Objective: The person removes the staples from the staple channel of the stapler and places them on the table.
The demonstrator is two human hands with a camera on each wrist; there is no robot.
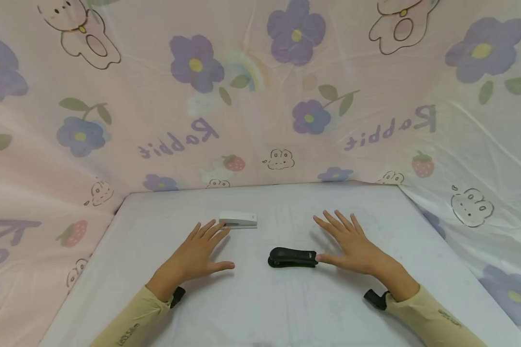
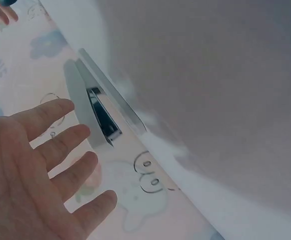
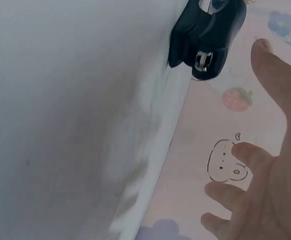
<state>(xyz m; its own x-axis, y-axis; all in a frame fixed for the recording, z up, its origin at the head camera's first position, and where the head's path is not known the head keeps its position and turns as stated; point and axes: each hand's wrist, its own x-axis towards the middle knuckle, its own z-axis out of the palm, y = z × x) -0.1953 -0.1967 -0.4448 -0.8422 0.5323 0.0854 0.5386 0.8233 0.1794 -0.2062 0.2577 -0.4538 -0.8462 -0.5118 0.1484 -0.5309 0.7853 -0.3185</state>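
Observation:
A white stapler (image 1: 239, 219) lies toward the back of the white table, left of the middle. Nearer the front and further right is a black stapler (image 1: 292, 257). My left hand (image 1: 198, 254) is held with its fingers spread, and its fingertips overlap the white stapler's left end in the head view. The left wrist view shows the white stapler (image 2: 94, 102) just past those fingertips, its metal inside visible. My right hand (image 1: 350, 246) is spread too, its thumb tip right at the black stapler's right end. The right wrist view has the black stapler (image 3: 205, 40) above the hand. Neither hand holds anything.
The white tabletop (image 1: 252, 308) reaches back to a hanging cloth (image 1: 252, 106) printed with flowers and rabbits, which also closes in both sides. A dark wrist camera (image 1: 376, 299) sits below the right wrist, another (image 1: 178, 297) below the left.

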